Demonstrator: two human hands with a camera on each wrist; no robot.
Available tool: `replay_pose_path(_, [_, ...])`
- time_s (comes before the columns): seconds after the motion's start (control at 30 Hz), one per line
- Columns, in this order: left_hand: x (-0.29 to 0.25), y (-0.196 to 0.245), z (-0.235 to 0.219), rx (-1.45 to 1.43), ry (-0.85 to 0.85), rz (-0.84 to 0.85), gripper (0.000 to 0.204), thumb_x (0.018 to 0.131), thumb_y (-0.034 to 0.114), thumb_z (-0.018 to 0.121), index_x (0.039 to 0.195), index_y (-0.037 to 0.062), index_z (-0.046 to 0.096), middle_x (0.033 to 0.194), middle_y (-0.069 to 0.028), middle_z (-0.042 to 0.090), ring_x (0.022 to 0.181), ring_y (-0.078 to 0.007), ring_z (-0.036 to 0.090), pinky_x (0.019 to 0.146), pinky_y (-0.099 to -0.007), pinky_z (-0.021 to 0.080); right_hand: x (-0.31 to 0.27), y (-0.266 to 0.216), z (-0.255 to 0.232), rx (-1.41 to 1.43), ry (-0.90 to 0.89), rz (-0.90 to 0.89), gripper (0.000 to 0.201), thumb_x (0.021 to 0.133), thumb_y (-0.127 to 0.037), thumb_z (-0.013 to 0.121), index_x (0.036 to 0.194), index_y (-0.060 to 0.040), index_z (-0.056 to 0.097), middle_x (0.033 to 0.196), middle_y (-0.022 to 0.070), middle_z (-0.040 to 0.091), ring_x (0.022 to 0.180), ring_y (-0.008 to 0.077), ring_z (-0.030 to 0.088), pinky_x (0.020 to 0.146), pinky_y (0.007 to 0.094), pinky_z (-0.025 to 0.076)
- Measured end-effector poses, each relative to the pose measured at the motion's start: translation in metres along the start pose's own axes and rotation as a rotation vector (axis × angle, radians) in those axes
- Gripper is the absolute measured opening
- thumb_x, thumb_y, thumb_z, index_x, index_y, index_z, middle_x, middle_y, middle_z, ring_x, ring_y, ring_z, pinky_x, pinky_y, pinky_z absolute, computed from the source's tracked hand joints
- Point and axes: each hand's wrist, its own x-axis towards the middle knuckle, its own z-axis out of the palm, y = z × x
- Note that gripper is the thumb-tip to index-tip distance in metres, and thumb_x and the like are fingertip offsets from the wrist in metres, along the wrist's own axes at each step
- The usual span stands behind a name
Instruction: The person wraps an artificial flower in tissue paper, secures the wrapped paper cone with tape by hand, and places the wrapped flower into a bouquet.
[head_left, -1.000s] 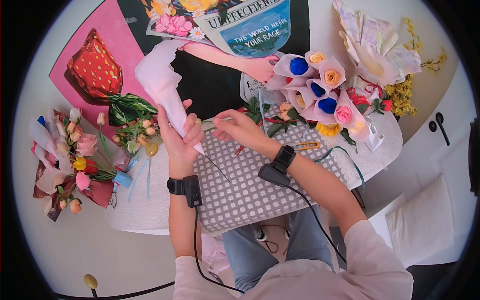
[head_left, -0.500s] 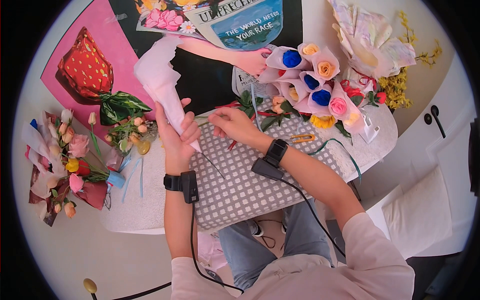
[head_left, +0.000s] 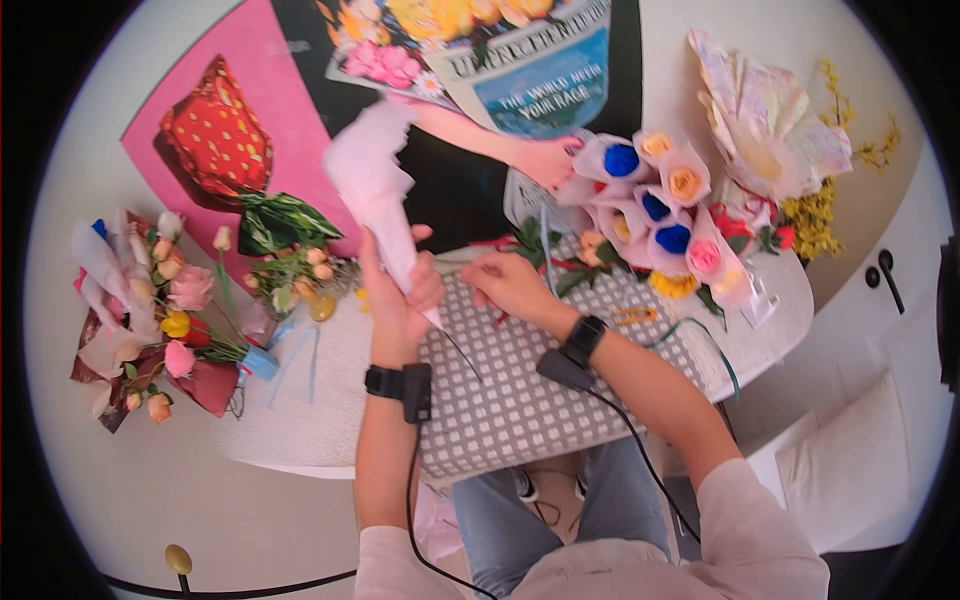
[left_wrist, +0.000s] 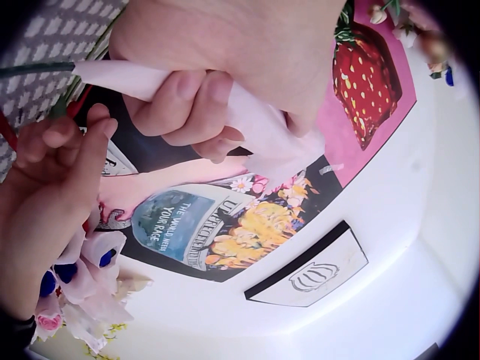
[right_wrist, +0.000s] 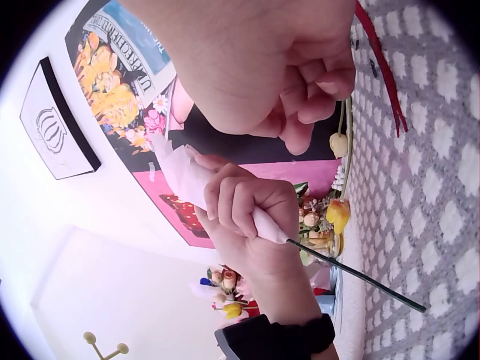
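My left hand (head_left: 400,300) grips the narrow lower part of a pale pink paper cone (head_left: 378,185), its fingers curled round it. The cone's wide, ragged end points up and away; a thin dark green stem (right_wrist: 360,276) sticks out of the pointed end. What the paper encloses is hidden. My right hand (head_left: 516,290) hovers to the right of the left one, apart from the paper, its fingers loosely bent. Nothing shows in this hand (left_wrist: 52,187) in the left wrist view.
Paper-wrapped roses (head_left: 672,238) lie at the table's right, with a yellow-handled tool (head_left: 636,315) and a green ribbon nearby. More bouquets (head_left: 190,287) and blue ribbons are at the left. A grey patterned cloth (head_left: 520,410) covers the middle; posters stand behind.
The head view has shifted, so the whole scene sits further right and lower. The left hand keeps its grip on the cone; the right hand stays beside it with little change.
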Motion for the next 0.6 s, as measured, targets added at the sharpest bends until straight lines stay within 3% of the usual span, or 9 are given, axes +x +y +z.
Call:
replay_pose_path(0.13, [-0.001, -0.004, 0.004, 0.029, 0.051, -0.021, 0.077, 0.098, 0.073, 0.034, 0.116, 0.0041, 0.062, 0.055, 0.0007, 0.038, 0.036, -0.0076, 0.024, 0.034, -0.0245, 0.020, 0.003, -0.003, -0.006, 0.039, 0.029, -0.003, 0.027, 0.095, -0.026, 0.064, 0.100, -0.0009, 0.072, 0.070, 0.0054, 0.071, 0.057, 0.0085, 0.060, 0.054, 0.0252, 0.045])
replay_pose_path(0.27, [-0.001, -0.005, 0.002, 0.006, 0.025, -0.029, 0.076, 0.098, 0.072, 0.035, 0.117, 0.0037, 0.062, 0.055, 0.0007, 0.037, 0.035, -0.0078, 0.024, 0.033, -0.0250, 0.022, 0.007, -0.018, -0.016, 0.199, 0.168, -0.087, 0.026, 0.097, -0.027, 0.063, 0.102, -0.0021, 0.071, 0.065, 0.0032, 0.066, 0.052, 0.0066, 0.054, 0.048, 0.0231, 0.040])
replay_pose_path(0.33, [-0.001, -0.005, 0.002, -0.010, 0.009, -0.024, 0.075, 0.098, 0.072, 0.035, 0.118, 0.0039, 0.062, 0.055, 0.0006, 0.037, 0.035, -0.0078, 0.024, 0.033, -0.0251, 0.022, 0.012, -0.039, -0.025, 0.318, 0.242, -0.130, 0.023, 0.099, -0.025, 0.062, 0.104, -0.0035, 0.069, 0.062, 0.0008, 0.061, 0.047, 0.0049, 0.046, 0.045, 0.0211, 0.033])
replay_pose_path(0.47, [-0.002, -0.006, 0.002, -0.044, -0.003, -0.040, 0.075, 0.098, 0.072, 0.036, 0.118, 0.0051, 0.063, 0.055, 0.0003, 0.038, 0.035, -0.0077, 0.024, 0.033, -0.0251, 0.022, 0.037, -0.108, -0.043, 0.157, 0.274, -0.267, 0.024, 0.099, -0.025, 0.062, 0.104, -0.0026, 0.068, 0.064, 0.0025, 0.064, 0.049, 0.0056, 0.051, 0.047, 0.0226, 0.038])
replay_pose_path(0.53, [-0.002, -0.006, 0.004, -0.030, 0.027, -0.047, 0.074, 0.098, 0.072, 0.037, 0.116, 0.0056, 0.063, 0.055, 0.0004, 0.039, 0.035, -0.0076, 0.025, 0.034, -0.0252, 0.021, 0.055, -0.157, -0.045, -0.209, 0.370, -0.524, 0.024, 0.097, -0.027, 0.064, 0.104, -0.0042, 0.068, 0.068, 0.0066, 0.068, 0.053, 0.0120, 0.060, 0.051, 0.0275, 0.045])
replay_pose_path(0.6, [-0.003, -0.007, 0.003, -0.035, 0.025, -0.052, 0.074, 0.097, 0.072, 0.038, 0.116, 0.0057, 0.063, 0.055, 0.0006, 0.039, 0.035, -0.0075, 0.025, 0.034, -0.0251, 0.021, 0.087, -0.195, -0.048, -0.477, 0.408, -0.836, 0.025, 0.095, -0.028, 0.067, 0.106, -0.0054, 0.067, 0.065, 0.0043, 0.066, 0.052, 0.0131, 0.060, 0.052, 0.0309, 0.046])
